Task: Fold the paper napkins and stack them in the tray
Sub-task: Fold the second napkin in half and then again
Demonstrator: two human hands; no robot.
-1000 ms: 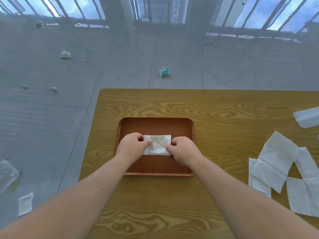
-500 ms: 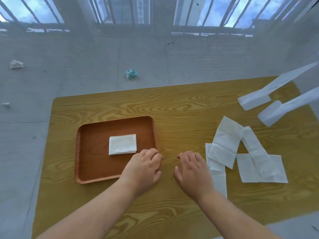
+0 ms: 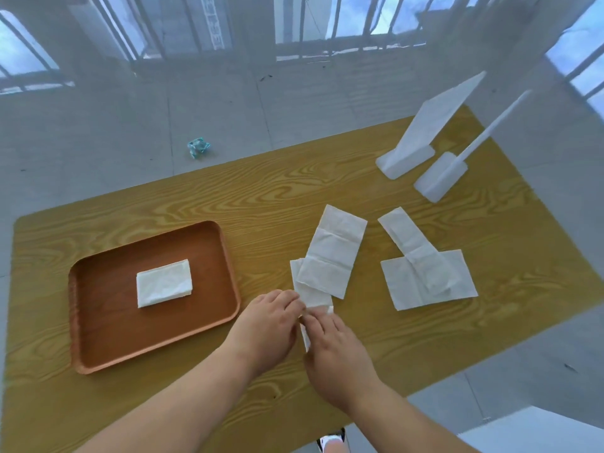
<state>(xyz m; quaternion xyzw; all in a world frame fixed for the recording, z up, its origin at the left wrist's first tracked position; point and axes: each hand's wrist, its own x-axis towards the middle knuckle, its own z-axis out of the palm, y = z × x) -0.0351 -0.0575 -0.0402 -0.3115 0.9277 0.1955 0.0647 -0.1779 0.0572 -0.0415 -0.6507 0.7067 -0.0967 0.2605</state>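
Observation:
A folded white napkin [image 3: 164, 283] lies flat in the middle of the brown tray [image 3: 98, 354] on the left of the wooden table. To the right of the tray, several unfolded white napkins lie loose; the nearest one [image 3: 313, 297] is a long strip partly under another napkin [image 3: 331, 253]. My left hand [image 3: 266, 325] and my right hand [image 3: 333, 351] meet at the near end of that strip, fingertips pinching its edge. Most of the strip's near end is hidden by my hands.
Two more overlapping napkins [image 3: 425, 276] lie further right. Two white plastic stands [image 3: 411, 155] [image 3: 441, 178] rise at the table's far right corner. A crumpled blue-green scrap [image 3: 198, 147] lies on the floor beyond the table. A shoe [image 3: 331, 443] shows below the near edge.
Both hands let go of the folded napkin in the tray, moved right across the table and took hold of the near end of a loose napkin. The view swung right.

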